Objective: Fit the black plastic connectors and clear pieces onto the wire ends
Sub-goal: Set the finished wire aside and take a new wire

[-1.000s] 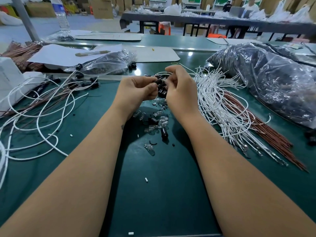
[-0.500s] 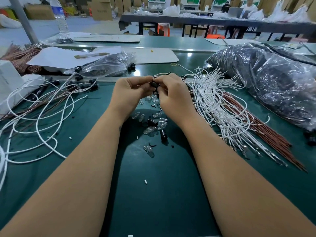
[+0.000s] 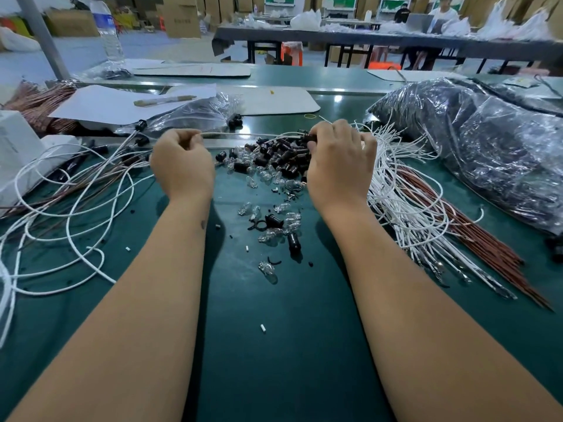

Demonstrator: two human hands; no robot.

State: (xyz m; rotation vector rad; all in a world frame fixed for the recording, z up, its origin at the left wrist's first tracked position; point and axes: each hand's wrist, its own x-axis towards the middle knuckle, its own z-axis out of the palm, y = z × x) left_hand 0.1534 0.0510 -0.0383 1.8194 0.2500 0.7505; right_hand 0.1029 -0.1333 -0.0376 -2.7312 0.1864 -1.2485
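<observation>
A white wire (image 3: 249,134) is stretched level between my two hands above the green table. My left hand (image 3: 182,164) is fisted around its left part. My right hand (image 3: 340,161) pinches a black connector (image 3: 308,138) at the wire's right end. Below the wire lies a heap of black connectors (image 3: 278,158) mixed with clear pieces (image 3: 265,175). More clear pieces (image 3: 268,271) and one black connector (image 3: 294,243) are scattered nearer to me.
A bundle of white wires (image 3: 405,205) and brown wires (image 3: 487,239) lies right of my right hand, beside a large dark plastic bag (image 3: 475,147). Looped white wires with fitted connectors (image 3: 70,208) spread at left. A smaller clear bag (image 3: 195,114), paper and a water bottle (image 3: 108,35) are behind.
My hands were together over the heap, working on a connector. They have moved apart, the left one going left, and the white wire is now pulled straight between them.
</observation>
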